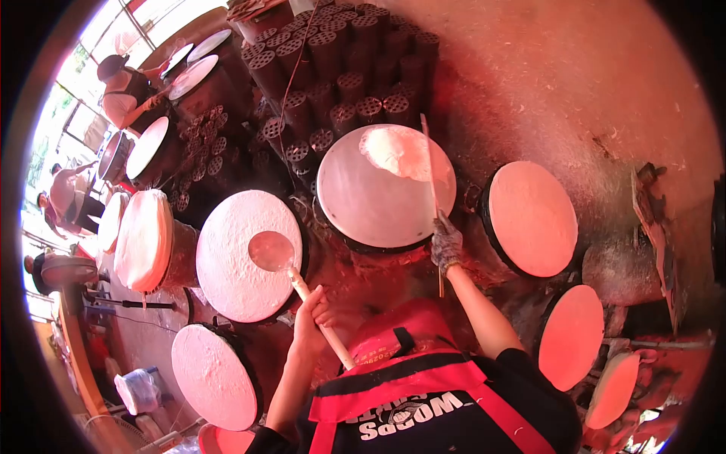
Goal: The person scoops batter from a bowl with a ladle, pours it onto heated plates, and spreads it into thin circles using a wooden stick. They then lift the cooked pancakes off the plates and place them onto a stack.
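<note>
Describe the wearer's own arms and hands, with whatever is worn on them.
The right hand wears a mottled, dark greyish glove with a yellowish-brown cuff edge. The left hand is bare. Short black sleeves leave both forearms uncovered.

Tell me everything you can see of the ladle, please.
The ladle has a round, dull, metal-looking bowl on a long, straight, pale handle that looks wooden. The person's left hand is closed around the handle's middle. It slants forward and left, bowl over a white-coated round pan; whether they touch, I cannot tell.
</note>
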The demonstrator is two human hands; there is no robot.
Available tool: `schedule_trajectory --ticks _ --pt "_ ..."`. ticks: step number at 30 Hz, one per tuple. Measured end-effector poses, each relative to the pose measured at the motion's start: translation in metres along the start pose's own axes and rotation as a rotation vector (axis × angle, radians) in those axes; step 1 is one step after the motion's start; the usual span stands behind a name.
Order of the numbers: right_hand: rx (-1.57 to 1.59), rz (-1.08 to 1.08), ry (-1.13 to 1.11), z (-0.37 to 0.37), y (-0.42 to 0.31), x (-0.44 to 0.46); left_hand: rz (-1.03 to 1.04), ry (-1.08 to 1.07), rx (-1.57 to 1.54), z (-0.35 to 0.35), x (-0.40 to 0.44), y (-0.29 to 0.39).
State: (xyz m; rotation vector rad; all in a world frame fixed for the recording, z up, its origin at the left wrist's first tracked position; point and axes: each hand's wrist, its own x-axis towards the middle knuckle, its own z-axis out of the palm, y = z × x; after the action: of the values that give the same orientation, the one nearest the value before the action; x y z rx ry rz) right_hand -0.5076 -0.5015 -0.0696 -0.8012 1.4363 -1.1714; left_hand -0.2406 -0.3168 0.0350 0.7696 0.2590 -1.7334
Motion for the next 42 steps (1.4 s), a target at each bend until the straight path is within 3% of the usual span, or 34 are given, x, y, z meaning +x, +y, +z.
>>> schedule_trajectory --ticks 3,7,9,11,12,14,15,17,18,20,21,23,24,27,29,30,32,34,35,36,38,40,42 --pt "-0.041 -0.076 -0.152 0.023 0.025 0.039 0.093 0.093 0.069 0.010 -0.004 -0.005" --pt "-0.043 -0.065 -0.361 0.046 0.010 0.050 0.107 0.068 -0.083 -0.011 0.009 -0.026" --pt "0.041 0.090 -0.550 0.024 -0.028 0.028 0.121 0.134 -0.148 -0.024 0.019 -0.040" --pt "0.005 -0.034 -0.655 -0.015 -0.049 0.032 0.153 0.275 -0.147 -0.027 0.025 -0.054" --pt "-0.251 -0.403 -0.525 -0.022 -0.044 0.038 0.226 0.335 -0.042 -0.024 0.026 -0.063" --pt "-0.374 -0.433 -0.313 -0.031 -0.039 0.056 0.289 0.483 -0.032 -0.020 0.031 -0.078" --pt "-0.254 -0.095 -0.249 -0.031 -0.059 0.058 0.319 0.559 -0.027 -0.017 0.032 -0.086" --pt "-0.209 0.077 -0.312 -0.028 -0.056 0.081 0.336 0.589 -0.034 -0.009 0.034 -0.101" --pt "-0.275 -0.092 -0.443 -0.022 -0.038 0.097 0.345 0.604 -0.037 -0.005 0.035 -0.108" --pt "-0.379 -0.233 -0.622 -0.010 -0.021 0.117 0.349 0.602 -0.066 0.000 0.040 -0.123" --pt "-0.423 -0.198 -0.666 0.000 -0.018 0.118 0.338 0.599 -0.084 0.003 0.042 -0.131" --pt "-0.428 -0.323 -0.785 0.002 -0.022 0.117 0.321 0.629 -0.119 0.012 0.046 -0.145" --pt "-0.380 -0.481 -0.856 -0.006 -0.021 0.116 0.314 0.659 -0.146 0.015 0.047 -0.152" --pt "-0.420 -0.608 -1.237 -0.048 -0.023 0.147 0.302 0.726 -0.204 0.019 0.045 -0.170" --pt "-0.717 -0.361 -1.352 -0.066 -0.076 0.140 0.301 0.739 -0.206 0.014 0.040 -0.178" --pt "-1.192 -0.827 -1.250 -0.067 -0.095 0.140 0.316 0.732 -0.236 0.017 0.037 -0.180" --pt "-1.482 -1.461 -0.911 -0.068 -0.083 0.173 0.349 0.759 -0.248 0.017 0.033 -0.184" --pt "-1.226 -1.129 -1.069 -0.046 -0.056 0.198 0.365 0.760 -0.240 0.015 0.029 -0.186" --pt "-0.925 -0.734 -1.173 -0.032 -0.037 0.209 0.367 0.749 -0.231 0.014 0.026 -0.188" --pt "-0.902 -0.677 -1.207 -0.021 -0.025 0.206 0.369 0.737 -0.224 0.015 0.024 -0.189" --pt "-1.294 -1.357 -1.223 -0.018 -0.011 0.203 0.373 0.799 -0.209 0.030 0.021 -0.190" --pt "-1.227 -1.413 -1.323 -0.034 -0.041 0.187 0.370 0.836 -0.186 0.037 0.018 -0.194" --pt "-1.200 -1.302 -1.455 -0.044 -0.079 0.188 0.357 0.847 -0.174 0.044 0.012 -0.198"
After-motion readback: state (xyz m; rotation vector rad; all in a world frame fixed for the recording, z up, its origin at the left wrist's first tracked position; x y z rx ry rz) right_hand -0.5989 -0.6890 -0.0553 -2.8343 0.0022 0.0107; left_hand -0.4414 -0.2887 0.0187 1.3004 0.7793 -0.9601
